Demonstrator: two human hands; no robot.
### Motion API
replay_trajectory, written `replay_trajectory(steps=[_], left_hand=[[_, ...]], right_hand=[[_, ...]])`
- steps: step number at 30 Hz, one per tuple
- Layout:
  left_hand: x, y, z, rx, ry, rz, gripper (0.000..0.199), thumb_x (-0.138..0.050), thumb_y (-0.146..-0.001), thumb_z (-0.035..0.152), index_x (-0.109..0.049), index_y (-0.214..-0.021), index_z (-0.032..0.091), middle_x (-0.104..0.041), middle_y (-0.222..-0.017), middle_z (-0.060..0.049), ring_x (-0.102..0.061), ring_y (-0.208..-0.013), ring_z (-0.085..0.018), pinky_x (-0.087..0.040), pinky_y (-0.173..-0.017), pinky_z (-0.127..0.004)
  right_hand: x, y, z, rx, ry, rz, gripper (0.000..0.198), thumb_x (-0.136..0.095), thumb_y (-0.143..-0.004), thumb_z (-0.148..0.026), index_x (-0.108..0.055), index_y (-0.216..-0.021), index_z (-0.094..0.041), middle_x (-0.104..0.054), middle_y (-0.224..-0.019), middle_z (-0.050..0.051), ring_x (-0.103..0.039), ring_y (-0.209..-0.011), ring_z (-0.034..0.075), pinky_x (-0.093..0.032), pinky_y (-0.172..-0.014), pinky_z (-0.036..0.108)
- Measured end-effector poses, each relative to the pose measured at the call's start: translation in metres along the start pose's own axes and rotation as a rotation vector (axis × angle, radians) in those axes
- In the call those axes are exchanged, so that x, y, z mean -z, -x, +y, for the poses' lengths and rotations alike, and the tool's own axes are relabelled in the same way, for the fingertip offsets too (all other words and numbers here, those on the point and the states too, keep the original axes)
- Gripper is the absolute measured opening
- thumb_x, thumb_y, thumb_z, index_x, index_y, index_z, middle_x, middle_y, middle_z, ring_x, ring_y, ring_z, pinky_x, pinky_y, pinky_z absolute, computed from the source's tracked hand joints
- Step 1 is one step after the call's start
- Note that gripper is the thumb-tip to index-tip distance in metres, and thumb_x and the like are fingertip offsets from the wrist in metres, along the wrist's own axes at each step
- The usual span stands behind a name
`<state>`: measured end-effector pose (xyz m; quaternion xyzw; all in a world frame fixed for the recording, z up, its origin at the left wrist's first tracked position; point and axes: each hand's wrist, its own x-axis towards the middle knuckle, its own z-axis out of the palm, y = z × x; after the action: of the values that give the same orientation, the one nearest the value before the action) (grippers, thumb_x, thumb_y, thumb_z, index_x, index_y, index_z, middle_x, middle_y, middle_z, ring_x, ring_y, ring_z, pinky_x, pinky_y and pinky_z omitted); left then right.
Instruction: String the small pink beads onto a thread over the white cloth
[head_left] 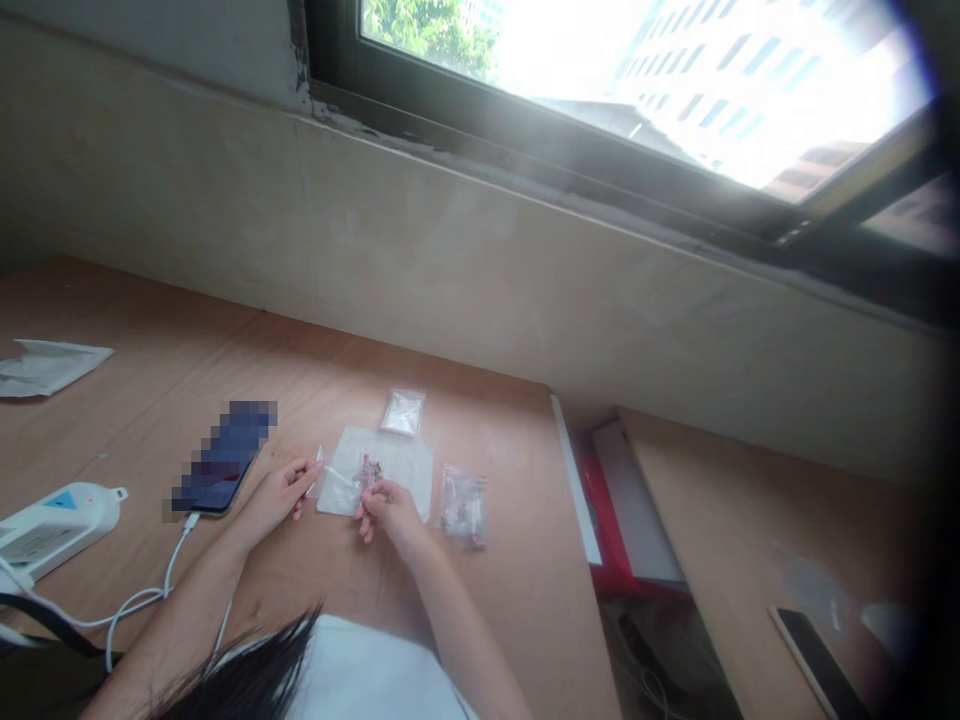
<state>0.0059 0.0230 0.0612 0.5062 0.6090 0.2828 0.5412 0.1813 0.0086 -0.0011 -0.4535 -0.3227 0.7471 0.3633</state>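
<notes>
My left hand [295,483] is closed in a pinch on a small translucent plastic piece [318,472] at the left edge of a white sheet [412,462]. A thin whitish strip [341,474] runs between my two hands. My right hand [386,505] is pinched shut over the sheet's lower edge; whatever sits between its fingertips is too small to make out. Just above those fingertips lies a cluster of small pink and dark pieces [369,468]. To the right of the sheet rests a clear bag with small reddish pieces [463,508], and a bag of white bits [404,411] lies behind it.
A phone [229,465] with a white cable [174,555] lies left of my hands, beside a white power strip [64,525]. White paper [52,367] is at the far left. Past the desk's right edge are a gap and another table [720,520] with a dark phone [817,660].
</notes>
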Motion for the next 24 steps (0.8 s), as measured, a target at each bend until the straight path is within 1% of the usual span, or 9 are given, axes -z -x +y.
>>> replay_trajectory(steps=[4,8,13,19,21,24], left_hand=[[-0.005,-0.005,0.009,-0.077,-0.006,-0.021,0.032,-0.045,-0.07,0.048,-0.048,-0.065,0.017,-0.04,-0.044,0.008,-0.039,-0.034,-0.006,-0.03,-0.035,-0.016],[-0.007,-0.009,0.015,-0.148,-0.01,-0.041,0.034,-0.044,-0.072,0.048,-0.045,-0.058,0.017,-0.038,-0.043,0.008,-0.038,-0.035,-0.006,-0.028,-0.036,-0.016],[-0.006,-0.009,0.017,-0.151,0.001,-0.04,0.035,-0.045,-0.071,0.05,-0.048,-0.063,0.017,-0.04,-0.046,0.007,-0.036,-0.036,-0.006,-0.026,-0.036,-0.017],[-0.004,-0.006,0.012,-0.147,0.039,-0.049,0.031,-0.046,-0.072,0.047,-0.048,-0.064,0.017,-0.04,-0.047,0.008,-0.035,-0.036,-0.005,-0.026,-0.037,-0.016],[-0.003,-0.003,0.01,-0.144,0.057,-0.061,0.029,-0.045,-0.073,0.046,-0.048,-0.065,0.017,-0.04,-0.048,0.008,-0.035,-0.037,-0.005,-0.026,-0.037,-0.016],[-0.001,0.004,0.013,-0.153,0.048,-0.073,0.03,-0.045,-0.073,0.046,-0.049,-0.064,0.017,-0.038,-0.047,0.008,-0.034,-0.038,-0.006,-0.027,-0.039,-0.017]], right_hand=[[0.0,0.003,-0.004,0.017,-0.004,0.018,0.033,-0.061,-0.058,-0.041,-0.043,-0.067,-0.016,-0.057,-0.055,-0.001,-0.049,-0.036,0.008,-0.037,-0.034,0.02],[0.001,0.004,-0.004,0.029,-0.024,0.033,0.033,-0.061,-0.058,-0.04,-0.044,-0.07,-0.016,-0.056,-0.054,-0.002,-0.047,-0.036,0.008,-0.035,-0.034,0.019],[0.003,0.006,-0.005,0.044,-0.041,0.026,0.034,-0.061,-0.059,-0.037,-0.047,-0.081,-0.015,-0.056,-0.055,-0.002,-0.047,-0.037,0.008,-0.034,-0.034,0.018],[0.003,0.009,-0.007,0.079,-0.048,0.004,0.042,-0.059,-0.062,-0.037,-0.05,-0.095,-0.014,-0.059,-0.06,0.001,-0.046,-0.037,0.007,-0.033,-0.034,0.018],[0.002,0.009,-0.008,0.067,-0.046,0.019,0.044,-0.061,-0.06,-0.037,-0.05,-0.096,-0.013,-0.061,-0.062,0.002,-0.047,-0.037,0.008,-0.034,-0.035,0.019],[0.0,0.01,-0.012,0.035,-0.056,0.082,0.044,-0.064,-0.056,-0.036,-0.05,-0.09,-0.013,-0.063,-0.068,0.005,-0.051,-0.04,0.009,-0.036,-0.037,0.02]])
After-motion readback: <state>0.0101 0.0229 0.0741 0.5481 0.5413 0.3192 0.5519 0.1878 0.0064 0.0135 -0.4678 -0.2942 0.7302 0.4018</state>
